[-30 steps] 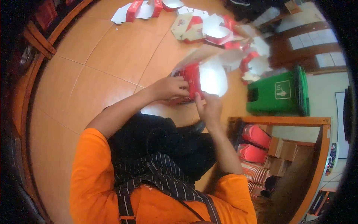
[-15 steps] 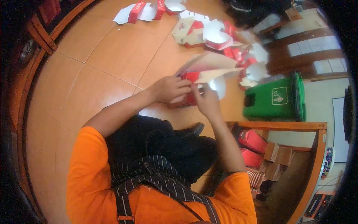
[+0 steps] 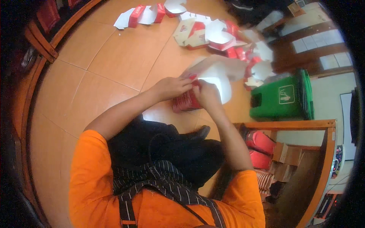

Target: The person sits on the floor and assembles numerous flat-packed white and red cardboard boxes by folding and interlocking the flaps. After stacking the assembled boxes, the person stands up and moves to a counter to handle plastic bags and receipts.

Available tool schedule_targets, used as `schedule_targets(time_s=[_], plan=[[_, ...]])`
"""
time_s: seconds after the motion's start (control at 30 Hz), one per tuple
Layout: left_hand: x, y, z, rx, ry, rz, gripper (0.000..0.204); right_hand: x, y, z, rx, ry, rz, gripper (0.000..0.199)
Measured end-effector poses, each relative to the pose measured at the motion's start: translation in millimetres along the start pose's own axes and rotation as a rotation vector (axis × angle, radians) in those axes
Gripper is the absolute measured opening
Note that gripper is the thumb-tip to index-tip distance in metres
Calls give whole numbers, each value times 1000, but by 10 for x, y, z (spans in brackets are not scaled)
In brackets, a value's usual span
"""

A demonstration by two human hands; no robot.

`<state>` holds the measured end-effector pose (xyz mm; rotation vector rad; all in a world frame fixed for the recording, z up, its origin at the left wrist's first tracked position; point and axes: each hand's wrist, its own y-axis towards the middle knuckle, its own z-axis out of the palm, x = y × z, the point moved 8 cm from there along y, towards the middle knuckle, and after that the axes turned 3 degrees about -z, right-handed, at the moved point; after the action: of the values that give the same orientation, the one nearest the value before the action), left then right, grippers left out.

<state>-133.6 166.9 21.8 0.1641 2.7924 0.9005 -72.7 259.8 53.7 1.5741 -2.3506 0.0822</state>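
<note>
In front of me is a red and white cardboard food box [image 3: 185, 102], its red printed side low and its curved white inner flap standing up at the right. My left hand [image 3: 172, 88] pinches the box's upper edge from the left. Close beside it, my right hand [image 3: 207, 94] grips the same edge with curled fingers. Both hands' fingertips nearly meet at a red folded tab. A blurred tan flap rises behind them, and the fingers partly hide the fold.
Several red and white boxes [image 3: 219, 35] lie heaped on the tiled floor [image 3: 110, 64] ahead. More boxes [image 3: 146, 14] stand in a row at the far left. To the right are a green bin [image 3: 279, 97] and a wooden shelf [image 3: 291, 124] holding red packs [image 3: 261, 143].
The tan flap that stuck out to the right over my hands has been folded down or back, baring the white inside. My right hand has shifted slightly up and left.
</note>
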Motion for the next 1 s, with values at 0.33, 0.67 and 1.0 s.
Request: schedule_targets(time_s=[0.33, 0.67, 1.0], plan=[[74, -51, 109, -11, -110, -8, 29, 20, 142, 218, 212, -108, -109, 39], [-86, -205, 83, -367, -789, -928, 36, -1619, -250, -403, -568, 342, 332, 44], [143, 291, 83, 59, -112, -1039, 41, -1748, -486, 178, -131, 863, 561, 51]])
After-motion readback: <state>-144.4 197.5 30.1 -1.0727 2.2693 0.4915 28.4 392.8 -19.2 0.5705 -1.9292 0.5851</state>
